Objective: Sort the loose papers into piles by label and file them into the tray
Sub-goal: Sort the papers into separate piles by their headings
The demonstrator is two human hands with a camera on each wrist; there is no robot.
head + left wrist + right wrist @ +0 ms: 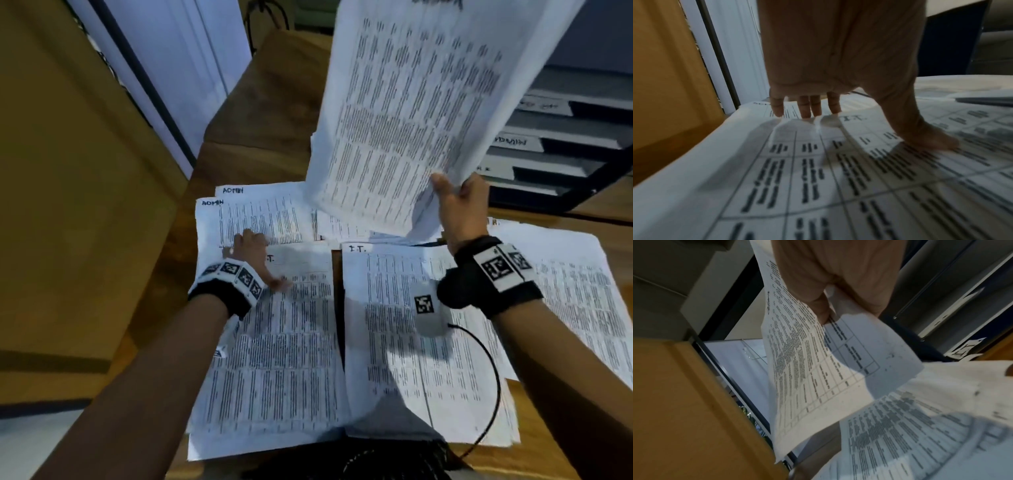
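My right hand (457,197) pinches the lower edge of a sheaf of printed sheets (411,113) and holds it up above the table; in the right wrist view the thumb and fingers (826,311) clamp the sheaf (813,373). My left hand (251,251) lies flat on the left I.T. pile (284,342), fingers straight. Close up, its fingertips (805,112) and thumb press that printed sheet (818,178). A second I.T. pile (394,342) lies beside it, and ADMIN sheets (260,212) lie behind. The tiered tray (575,137) stands at the back right.
Another paper pile (575,294) lies at the right on the wooden table (270,102). A yellow panel (68,171) and a white door frame (178,68) close off the left. A black cable (495,377) trails from my right wrist camera across the papers.
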